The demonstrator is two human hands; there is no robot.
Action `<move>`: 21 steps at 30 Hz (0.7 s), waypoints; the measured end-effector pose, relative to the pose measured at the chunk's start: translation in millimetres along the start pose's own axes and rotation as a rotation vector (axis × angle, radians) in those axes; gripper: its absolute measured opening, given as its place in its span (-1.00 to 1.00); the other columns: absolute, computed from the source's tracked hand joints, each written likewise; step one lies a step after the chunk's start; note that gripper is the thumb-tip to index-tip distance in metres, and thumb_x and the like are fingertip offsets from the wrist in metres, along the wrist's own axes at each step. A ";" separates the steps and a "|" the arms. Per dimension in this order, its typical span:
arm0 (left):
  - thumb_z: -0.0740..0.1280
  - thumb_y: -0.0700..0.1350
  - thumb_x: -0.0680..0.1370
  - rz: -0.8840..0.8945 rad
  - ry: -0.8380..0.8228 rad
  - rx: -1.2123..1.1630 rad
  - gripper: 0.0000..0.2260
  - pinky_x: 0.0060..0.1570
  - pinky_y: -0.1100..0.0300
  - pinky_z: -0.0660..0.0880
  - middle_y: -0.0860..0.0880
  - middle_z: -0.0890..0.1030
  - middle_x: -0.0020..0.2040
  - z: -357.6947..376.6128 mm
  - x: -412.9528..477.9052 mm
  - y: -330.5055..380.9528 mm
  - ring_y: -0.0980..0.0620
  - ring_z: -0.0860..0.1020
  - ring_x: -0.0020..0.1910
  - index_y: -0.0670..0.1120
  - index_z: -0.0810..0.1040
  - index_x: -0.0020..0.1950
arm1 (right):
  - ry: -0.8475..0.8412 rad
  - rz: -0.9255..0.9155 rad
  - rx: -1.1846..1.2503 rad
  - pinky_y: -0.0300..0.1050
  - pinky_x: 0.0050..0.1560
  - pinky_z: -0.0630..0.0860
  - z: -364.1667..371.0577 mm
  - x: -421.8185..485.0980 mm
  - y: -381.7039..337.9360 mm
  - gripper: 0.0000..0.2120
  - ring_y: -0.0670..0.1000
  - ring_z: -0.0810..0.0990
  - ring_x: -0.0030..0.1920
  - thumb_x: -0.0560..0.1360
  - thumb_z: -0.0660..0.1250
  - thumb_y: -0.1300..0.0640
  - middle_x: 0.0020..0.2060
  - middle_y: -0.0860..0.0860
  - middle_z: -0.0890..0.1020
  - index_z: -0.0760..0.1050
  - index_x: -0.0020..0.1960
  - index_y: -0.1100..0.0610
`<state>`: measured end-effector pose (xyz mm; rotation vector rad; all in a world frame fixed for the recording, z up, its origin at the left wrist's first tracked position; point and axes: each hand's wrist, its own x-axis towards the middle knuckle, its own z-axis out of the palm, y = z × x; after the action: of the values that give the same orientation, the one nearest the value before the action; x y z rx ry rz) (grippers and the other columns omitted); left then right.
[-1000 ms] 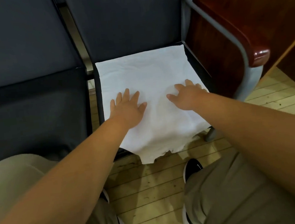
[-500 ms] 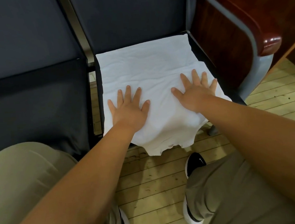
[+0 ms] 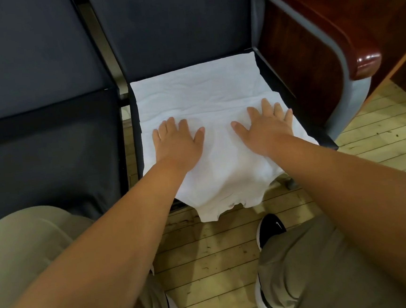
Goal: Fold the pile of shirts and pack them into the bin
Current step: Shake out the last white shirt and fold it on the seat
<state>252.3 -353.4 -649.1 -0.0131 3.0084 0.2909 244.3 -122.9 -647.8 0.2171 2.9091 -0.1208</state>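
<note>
White shirt (image 3: pixel 199 92), spread flat across black chair seat (image 3: pixel 278 83), near edge drooping over the front toward wooden floor (image 3: pixel 217 250). Left grip (image 3: pixel 177 143) and right grip (image 3: pixel 264 128) palm-down on it, side by side, both released, fingers straight and splayed, grasping nothing.

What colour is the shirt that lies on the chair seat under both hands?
Plain white, no visible print. The head view shows the shirt clearly.

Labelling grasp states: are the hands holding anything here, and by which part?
Nothing is held. The left hand and right hand press flat, palms down, on the near half of the white shirt.
</note>
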 end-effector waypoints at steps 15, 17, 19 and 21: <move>-0.17 0.36 0.67 -0.025 -0.060 0.080 -0.40 0.63 -0.21 -0.23 0.03 -0.23 0.72 7.8 106.3 -21.0 -0.08 -0.25 0.70 0.25 -0.15 0.70 | 0.025 -0.153 0.038 0.16 0.67 -0.19 -7.5 98.1 -24.3 -0.26 0.13 -0.20 0.70 0.62 -0.19 -0.45 0.71 -0.04 -0.17 -0.13 0.72 -0.16; -0.19 0.39 0.64 -0.027 -0.029 0.085 -0.37 0.63 -0.20 -0.26 0.07 -0.23 0.72 12.8 113.4 -24.6 -0.06 -0.26 0.69 0.27 -0.16 0.70 | 0.025 -0.135 0.007 0.20 0.66 -0.23 -2.6 108.6 -26.8 -0.24 0.14 -0.24 0.69 0.59 -0.22 -0.48 0.71 -0.04 -0.20 -0.17 0.71 -0.19; -0.19 0.41 0.62 -0.031 -0.005 0.089 -0.36 0.62 -0.21 -0.26 0.08 -0.23 0.72 15.9 119.8 -25.5 -0.04 -0.27 0.69 0.28 -0.16 0.70 | 0.033 -0.115 -0.001 0.23 0.65 -0.26 0.5 117.8 -30.5 -0.22 0.15 -0.27 0.69 0.56 -0.24 -0.51 0.70 -0.05 -0.23 -0.20 0.70 -0.22; -0.19 0.42 0.62 -0.030 0.000 0.085 -0.35 0.62 -0.22 -0.26 0.09 -0.22 0.72 17.1 125.7 -25.3 -0.04 -0.27 0.69 0.28 -0.16 0.70 | 0.031 -0.108 -0.005 0.26 0.63 -0.28 0.3 125.2 -33.2 -0.20 0.15 -0.28 0.68 0.54 -0.23 -0.53 0.70 -0.05 -0.25 -0.21 0.69 -0.23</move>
<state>130.1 -374.6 -685.6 -0.0499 3.0143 0.1598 118.5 -138.4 -674.2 0.0610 2.9518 -0.1285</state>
